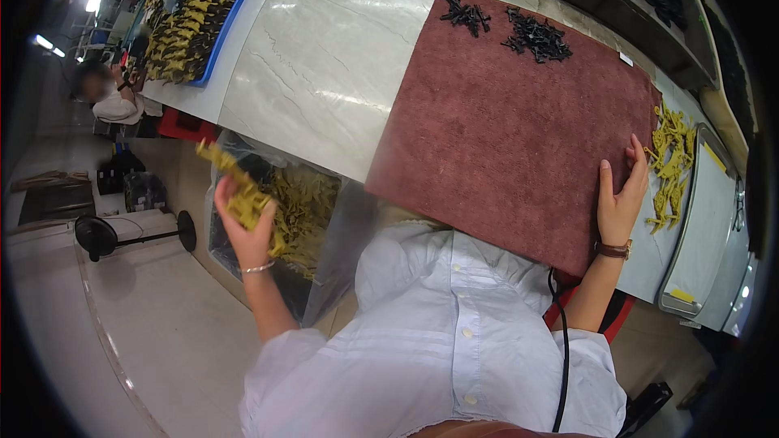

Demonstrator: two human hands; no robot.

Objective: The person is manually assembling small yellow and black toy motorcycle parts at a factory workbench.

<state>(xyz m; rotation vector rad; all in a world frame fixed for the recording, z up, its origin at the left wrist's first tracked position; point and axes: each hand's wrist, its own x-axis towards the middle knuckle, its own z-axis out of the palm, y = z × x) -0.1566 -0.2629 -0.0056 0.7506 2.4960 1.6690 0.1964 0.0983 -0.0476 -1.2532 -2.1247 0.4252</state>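
My left hand (pixel 246 234) is closed round a knobbly yellow moulded piece (pixel 221 161), perhaps more than one. It is up over a bin lined with clear plastic (pixel 350 223), in which many similar yellow pieces (pixel 304 199) lie heaped. My right hand (pixel 621 201) lies with fingers apart at the right edge of a dark red cloth mat (pixel 503 138), holding nothing that I can see. Just beyond its fingertips, several yellow pieces (pixel 672 166) are spread on the table. Two small piles of black parts (pixel 540 38) sit at the mat's far edge.
A blue tray (pixel 230 24) packed with yellow-and-dark pieces stands at the far left of the pale table (pixel 316 57). A grey bin (pixel 661 28) of black parts is at the back right. A black cable (pixel 562 365) hangs over my shirt. Another person (pixel 118 104) sits far left.
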